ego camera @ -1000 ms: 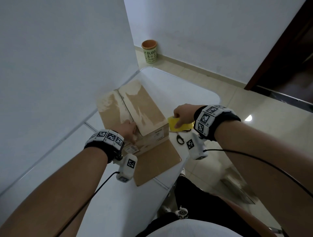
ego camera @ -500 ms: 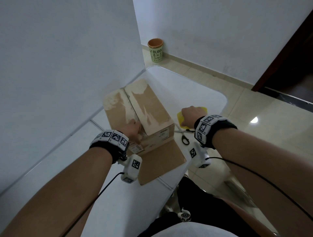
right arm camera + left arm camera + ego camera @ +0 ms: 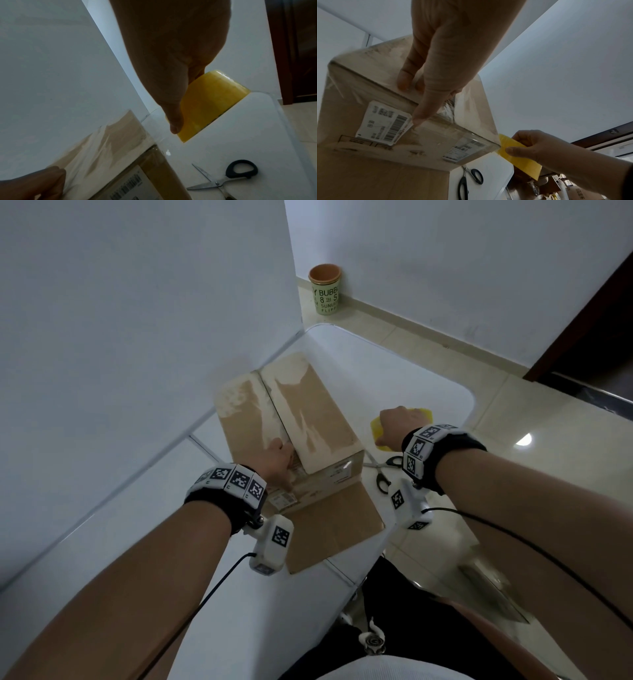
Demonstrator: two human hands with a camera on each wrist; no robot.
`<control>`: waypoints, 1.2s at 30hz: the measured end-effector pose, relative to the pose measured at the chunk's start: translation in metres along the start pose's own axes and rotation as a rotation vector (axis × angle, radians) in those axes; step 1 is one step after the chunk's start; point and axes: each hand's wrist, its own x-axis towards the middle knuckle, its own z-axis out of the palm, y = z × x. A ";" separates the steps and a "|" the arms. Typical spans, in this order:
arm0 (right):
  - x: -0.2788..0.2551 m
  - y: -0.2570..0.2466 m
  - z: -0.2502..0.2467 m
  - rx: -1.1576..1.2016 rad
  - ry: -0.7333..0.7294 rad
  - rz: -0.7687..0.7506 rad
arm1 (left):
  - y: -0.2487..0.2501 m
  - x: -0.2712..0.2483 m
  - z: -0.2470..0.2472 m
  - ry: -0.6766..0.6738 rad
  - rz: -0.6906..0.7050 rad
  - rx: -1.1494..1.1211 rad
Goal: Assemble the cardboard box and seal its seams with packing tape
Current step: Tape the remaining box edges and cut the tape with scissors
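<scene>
Now, starting at nine o'clock on the white table (image 3: 394, 378), the cardboard box (image 3: 318, 419) stands against the wall, its top flaps folded down and streaked with pale patches, with one brown flap (image 3: 329, 525) lying flat on the tabletop toward six o'clock. The left hand (image 3: 279, 460) rests on the near edge of the top, fingers laid straight over the seam and the thumb pointing down the front face, just above a white barcode label (image 3: 383, 123); the fingers press rather than clamp. A second small label (image 3: 464, 150) sits at the box's lower right corner.

Moving toward three o'clock, black-handled scissors (image 3: 385, 474) lie on the table just beside the box, blades partly apart. Past them the right hand (image 3: 399, 426) curls around a yellow roll of packing tape (image 3: 211, 104), thumb across its side, the roll held down at the tabletop near the box's right face. Whether a strip runs from roll to box I cannot tell.

Away at twelve o'clock, a green paper cup (image 3: 325, 290) with an orange interior stands on the floor in the corner.
</scene>
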 end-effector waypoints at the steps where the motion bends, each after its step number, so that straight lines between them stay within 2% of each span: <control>1: 0.002 -0.001 0.001 0.000 -0.011 -0.006 | 0.000 0.000 0.000 0.002 0.000 -0.001; 17: 0.022 -0.020 0.009 -0.010 -0.069 -0.113 | -0.001 0.005 0.006 0.020 0.016 0.022; 21: 0.029 -0.011 0.008 0.028 -0.138 -0.171 | 0.006 0.003 -0.004 -0.007 0.016 0.036; 23: 0.034 -0.007 0.007 0.038 -0.182 -0.192 | 0.018 0.008 -0.019 0.065 0.065 0.062; 25: 0.039 -0.004 0.006 0.050 -0.205 -0.226 | 0.038 0.020 -0.035 0.196 0.177 0.056; 26: 0.041 -0.002 0.005 0.048 -0.219 -0.251 | 0.051 0.027 -0.041 0.220 0.241 0.045; 28: 0.045 0.002 0.002 0.025 -0.234 -0.276 | 0.072 0.043 -0.049 0.166 0.314 0.036; 31: 0.053 0.011 0.002 -0.035 -0.266 -0.284 | 0.084 0.064 -0.053 0.045 0.283 0.069; 36: 0.057 0.027 0.010 0.026 -0.386 -0.213 | 0.081 0.077 -0.055 -0.047 0.299 0.080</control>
